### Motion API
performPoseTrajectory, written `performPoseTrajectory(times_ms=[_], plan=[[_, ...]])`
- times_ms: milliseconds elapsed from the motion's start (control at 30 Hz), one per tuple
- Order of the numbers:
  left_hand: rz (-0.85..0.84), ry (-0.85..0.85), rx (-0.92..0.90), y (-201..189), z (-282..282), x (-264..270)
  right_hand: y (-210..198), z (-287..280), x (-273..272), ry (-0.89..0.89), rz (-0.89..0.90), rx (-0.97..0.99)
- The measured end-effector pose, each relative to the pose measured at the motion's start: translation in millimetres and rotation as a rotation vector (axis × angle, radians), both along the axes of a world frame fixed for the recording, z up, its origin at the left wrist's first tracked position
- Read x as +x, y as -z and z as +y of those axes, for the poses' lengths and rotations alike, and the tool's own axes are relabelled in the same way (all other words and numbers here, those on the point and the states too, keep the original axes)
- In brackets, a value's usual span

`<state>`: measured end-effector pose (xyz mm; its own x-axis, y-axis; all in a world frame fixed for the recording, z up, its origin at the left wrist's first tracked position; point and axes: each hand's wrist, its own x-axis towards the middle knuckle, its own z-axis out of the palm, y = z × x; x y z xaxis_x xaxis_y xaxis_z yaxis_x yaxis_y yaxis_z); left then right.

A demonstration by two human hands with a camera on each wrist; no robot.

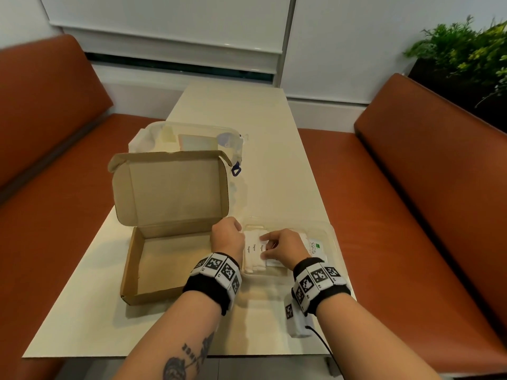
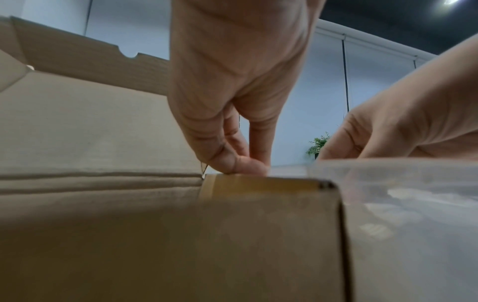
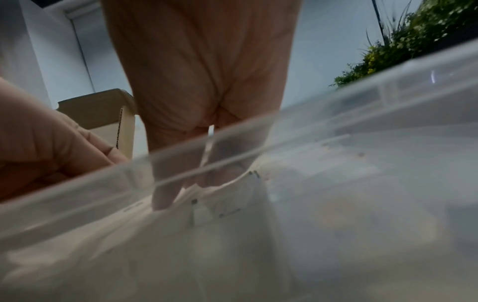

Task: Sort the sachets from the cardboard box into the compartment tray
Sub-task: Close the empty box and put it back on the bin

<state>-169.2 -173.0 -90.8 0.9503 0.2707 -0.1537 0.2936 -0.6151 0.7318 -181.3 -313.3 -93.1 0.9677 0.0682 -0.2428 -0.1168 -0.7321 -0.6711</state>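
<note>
Both hands' fingers [image 1: 264, 237] curled, right pinching sugar sachets [image 1: 254, 249] in compartment tray [image 1: 330, 234].

A cream table [image 1: 236, 111] is flanked by two orange-brown benches [image 1: 55, 149] [image 1: 428, 165]. A clear lidded container [image 1: 192, 138] is set at the table's far left. A green plant [image 1: 463, 48] is seen beyond the right bench, white blinds [image 1: 170, 26] behind.

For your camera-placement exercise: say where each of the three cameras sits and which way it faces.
Head: on the head, looking down at the table; both forearms show.
Left wrist: low beside the cardboard box, facing forward; left hand shows.
Right wrist: low behind the tray wall, facing forward; right hand shows.
Shared: each wrist view catches the other hand.
</note>
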Motion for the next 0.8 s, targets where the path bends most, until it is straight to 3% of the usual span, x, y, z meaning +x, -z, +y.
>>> performPoseTrajectory(times_ms=[300, 433, 533, 667, 800], plan=[[0.01, 0.012, 0.006, -1, 1, 0, 4, -2, 6, -0.073, 0.009, -0.293], [0.018, 0.008, -0.002, -1, 1, 1, 0, 0, 5, -0.076, 0.037, -0.328], [0.015, 0.004, -0.019, -3, 4, 0, -6, 3, 3, -0.068, 0.021, -0.28], [-0.061, -0.086, -0.089, -10, 24, -4, -21, 20, 8, 0.035, -0.143, -0.097], [-0.358, -0.286, -0.067, -31, 65, -8, -38, 54, 25, 0.103, -0.228, 0.096]])
